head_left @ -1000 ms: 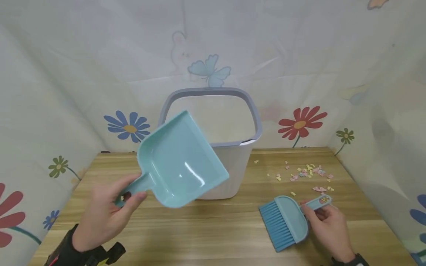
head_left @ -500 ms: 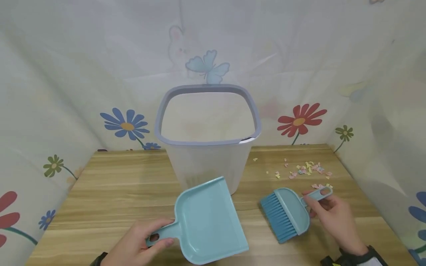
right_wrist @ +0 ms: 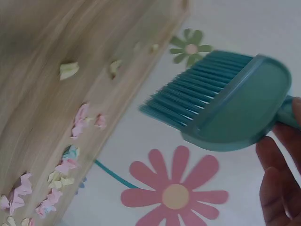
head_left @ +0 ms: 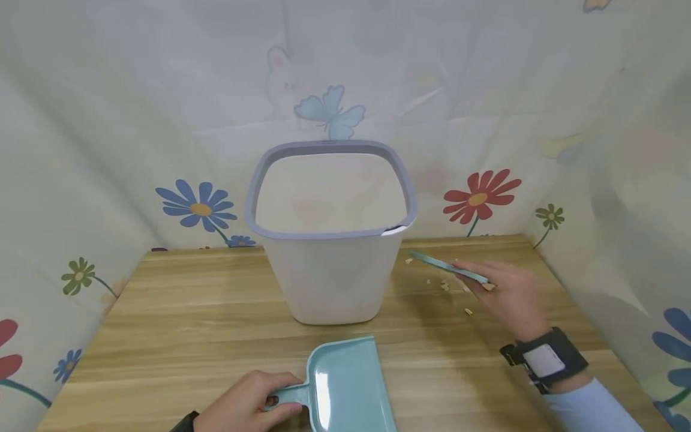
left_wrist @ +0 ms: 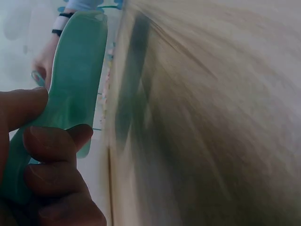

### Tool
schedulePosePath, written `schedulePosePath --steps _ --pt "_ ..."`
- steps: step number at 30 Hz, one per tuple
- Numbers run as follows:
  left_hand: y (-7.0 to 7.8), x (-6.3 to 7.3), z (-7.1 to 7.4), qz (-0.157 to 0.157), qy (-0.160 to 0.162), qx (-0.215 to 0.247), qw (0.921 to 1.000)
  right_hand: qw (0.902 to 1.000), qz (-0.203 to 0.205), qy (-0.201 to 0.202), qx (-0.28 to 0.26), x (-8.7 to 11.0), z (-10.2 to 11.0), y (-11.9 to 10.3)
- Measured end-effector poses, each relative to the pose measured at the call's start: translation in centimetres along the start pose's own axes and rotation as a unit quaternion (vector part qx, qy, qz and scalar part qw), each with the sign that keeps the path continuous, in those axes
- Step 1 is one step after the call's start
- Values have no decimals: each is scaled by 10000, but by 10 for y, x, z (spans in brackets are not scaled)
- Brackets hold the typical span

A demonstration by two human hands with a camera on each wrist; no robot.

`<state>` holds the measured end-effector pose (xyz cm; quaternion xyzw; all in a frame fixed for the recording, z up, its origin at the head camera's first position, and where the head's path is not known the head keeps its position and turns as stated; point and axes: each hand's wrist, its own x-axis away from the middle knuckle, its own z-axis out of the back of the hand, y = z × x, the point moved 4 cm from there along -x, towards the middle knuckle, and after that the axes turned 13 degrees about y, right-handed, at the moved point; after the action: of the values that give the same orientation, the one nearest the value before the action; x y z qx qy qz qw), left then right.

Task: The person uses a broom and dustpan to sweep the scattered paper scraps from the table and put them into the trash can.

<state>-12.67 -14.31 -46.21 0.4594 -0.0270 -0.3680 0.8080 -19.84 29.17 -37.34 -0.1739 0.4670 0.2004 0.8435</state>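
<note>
My left hand (head_left: 245, 402) grips the short handle of a light blue dustpan (head_left: 348, 384) at the table's front middle. In the left wrist view, the dustpan (left_wrist: 77, 70) is tilted, its shadow falling on the wood. On the right, my right hand (head_left: 507, 294) pinches the handle of a small blue hand brush (head_left: 442, 264), seen edge-on above the table. The right wrist view shows its bristles (right_wrist: 197, 89) pointing away from my fingers. Small crumpled paper scraps (right_wrist: 66, 165) in pink, yellow and blue lie on the wood; in the head view my right hand covers many of them.
A white bin (head_left: 329, 276) with a grey-blue rim stands at the back middle of the wooden table (head_left: 189, 312), between both hands. A flower-printed curtain (head_left: 216, 90) closes off the back and sides.
My left hand has lowered the dustpan from in front of the bin towards the table's front edge. My right hand has moved the brush forward over the scraps and turned it edge-on.
</note>
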Motion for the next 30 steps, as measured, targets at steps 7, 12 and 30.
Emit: schedulePosePath --steps 7,12,30 --pt "-15 -2 -4 489 -330 59 9982 9980 36 -556 -285 6 -54 15" --pt "-21 -4 -4 558 -281 -5 9980 9926 -381 -1072 -416 14 -68 22" --pt "-29 -11 -3 1195 -453 -3 9918 9826 33 -1755 -616 46 22 -17"
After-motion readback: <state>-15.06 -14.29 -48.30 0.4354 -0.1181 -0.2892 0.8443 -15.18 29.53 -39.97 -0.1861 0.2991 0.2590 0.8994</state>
